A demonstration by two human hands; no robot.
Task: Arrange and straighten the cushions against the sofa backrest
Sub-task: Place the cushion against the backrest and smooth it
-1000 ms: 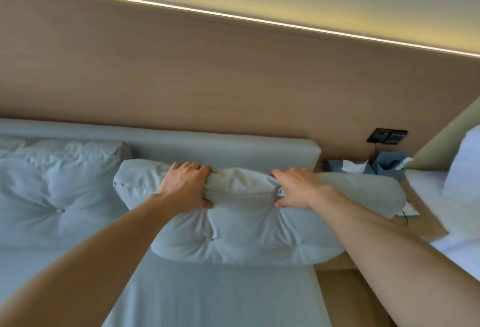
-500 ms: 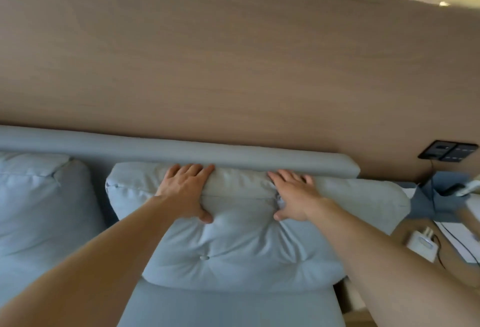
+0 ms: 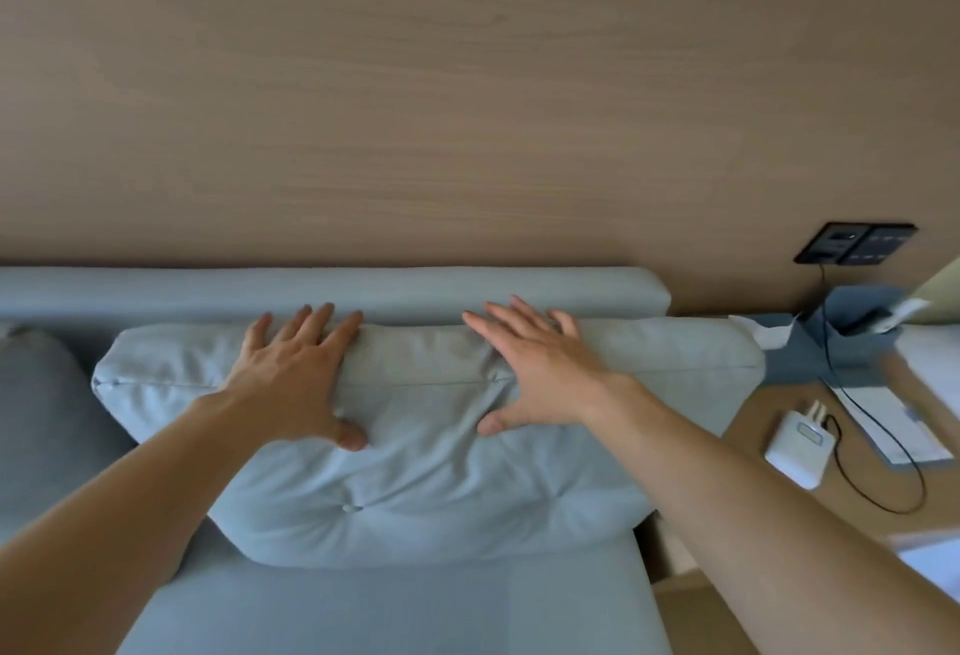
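The pale blue cushion (image 3: 431, 451) leaned against the sofa backrest (image 3: 332, 290), its long axis running left to right along it. Both hands lay flat and spread on its top edge, left hand (image 3: 298, 379) and right hand (image 3: 537, 368) equally near, gripping nothing.

The person is wearing no sleeves on the forearms; both are showing bare. The left hand (image 3: 296, 384) and right hand (image 3: 540, 373) are wearing no gloves, rings or watch.
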